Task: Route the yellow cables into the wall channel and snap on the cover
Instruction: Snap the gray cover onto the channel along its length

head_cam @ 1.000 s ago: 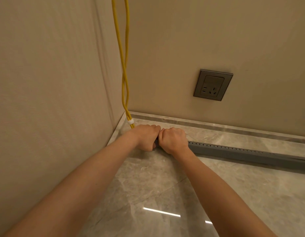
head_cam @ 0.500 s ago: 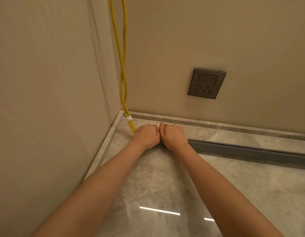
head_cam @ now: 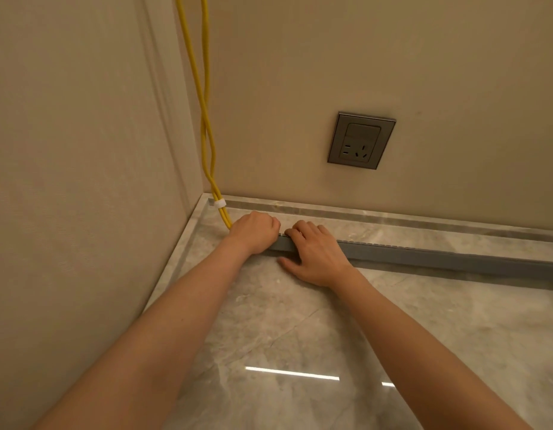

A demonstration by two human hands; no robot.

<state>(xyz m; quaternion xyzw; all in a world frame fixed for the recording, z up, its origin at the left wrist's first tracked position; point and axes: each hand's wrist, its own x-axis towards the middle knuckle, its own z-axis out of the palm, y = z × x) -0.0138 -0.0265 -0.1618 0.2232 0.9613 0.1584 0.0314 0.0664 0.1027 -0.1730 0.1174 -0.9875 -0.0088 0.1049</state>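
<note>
Two yellow cables [head_cam: 203, 125] hang down the room corner, bound by a white tie [head_cam: 219, 203] near the floor, and run under my left hand [head_cam: 255, 232]. A long grey channel [head_cam: 455, 259] lies on the marble floor along the back wall. My left hand is curled over the channel's left end, where the cables enter; what its fingers hold is hidden. My right hand [head_cam: 315, 254] lies just to its right, fingers curled over the channel's top edge and thumb on the floor in front.
A grey wall socket [head_cam: 361, 140] sits on the back wall above the channel. A marble skirting strip [head_cam: 424, 220] runs along the wall foot. The side wall [head_cam: 82, 181] stands close on the left. Glossy floor tiles [head_cam: 300, 336] spread toward me.
My right hand has slid a little to the right along the channel and spread out, leaving a gap between the two hands. The left hand stays at the channel's end.
</note>
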